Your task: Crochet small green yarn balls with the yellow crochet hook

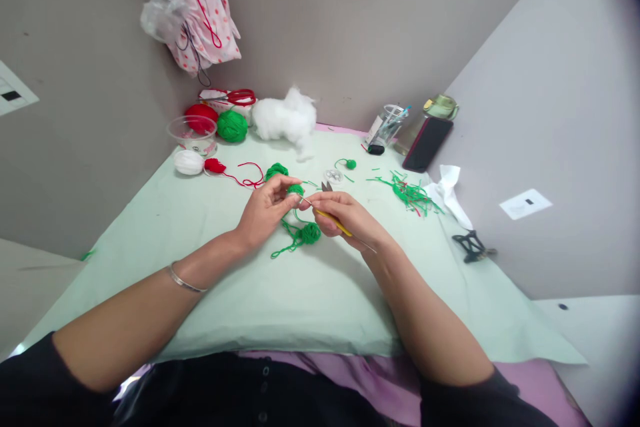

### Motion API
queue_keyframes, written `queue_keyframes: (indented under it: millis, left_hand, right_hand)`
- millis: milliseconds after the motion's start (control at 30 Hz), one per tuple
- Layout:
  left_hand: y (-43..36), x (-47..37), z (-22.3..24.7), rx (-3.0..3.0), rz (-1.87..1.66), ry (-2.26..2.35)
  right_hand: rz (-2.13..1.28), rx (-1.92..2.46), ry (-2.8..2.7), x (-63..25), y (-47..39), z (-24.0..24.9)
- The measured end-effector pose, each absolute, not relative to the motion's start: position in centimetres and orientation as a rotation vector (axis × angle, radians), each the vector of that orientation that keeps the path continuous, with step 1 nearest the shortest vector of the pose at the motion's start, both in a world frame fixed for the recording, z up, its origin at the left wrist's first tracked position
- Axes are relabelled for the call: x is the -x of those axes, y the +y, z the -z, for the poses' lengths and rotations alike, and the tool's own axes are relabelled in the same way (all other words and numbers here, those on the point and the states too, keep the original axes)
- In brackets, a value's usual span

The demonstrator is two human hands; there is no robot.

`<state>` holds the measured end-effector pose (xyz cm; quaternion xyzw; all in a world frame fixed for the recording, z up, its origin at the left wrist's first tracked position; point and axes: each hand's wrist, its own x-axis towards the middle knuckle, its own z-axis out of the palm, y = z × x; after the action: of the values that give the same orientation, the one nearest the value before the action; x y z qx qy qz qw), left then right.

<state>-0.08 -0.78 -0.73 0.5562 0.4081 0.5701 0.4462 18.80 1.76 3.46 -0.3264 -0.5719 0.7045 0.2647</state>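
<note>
My left hand pinches a small green crochet piece between thumb and fingers. In my right hand is a crochet hook with a yellow handle, its metal tip reaching to the piece by my left thumb. Below the hands lies a small ball of green yarn with a looped strand beside it. More green yarn sits just behind my left hand. Dark pointed blades show past my right fingers; the rest of that tool is hidden.
At the back stand a clear tub, a green yarn ball, white stuffing and red-handled scissors. To the right are a pile of yarn scraps, a jar of tools, a phone and a black stand.
</note>
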Motion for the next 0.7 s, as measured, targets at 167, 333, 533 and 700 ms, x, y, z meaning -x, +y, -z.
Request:
queue_keyframes:
  millis: [167, 333, 533, 700]
  left_hand:
    - [-0.7, 0.2, 1.1, -1.425, -1.442, 1.059]
    - [-0.6, 0.0, 1.5, -1.432, -1.436, 1.075]
    - [-0.7, -0.1, 1.0, -1.427, -1.398, 1.054]
    - [-0.3, 0.3, 1.2, -1.452, -1.303, 1.064]
  right_hand:
    - [-2.029, 0.886, -1.38, -18.8, 1.9, -3.4]
    - [-2.137, 0.863, -1.289, -18.6, 2.1, -3.3]
    - [-2.016, 0.867, -1.307, -18.3, 2.1, -3.0]
    - [-1.507, 0.982, -1.658, -17.3, 0.1, -3.4]
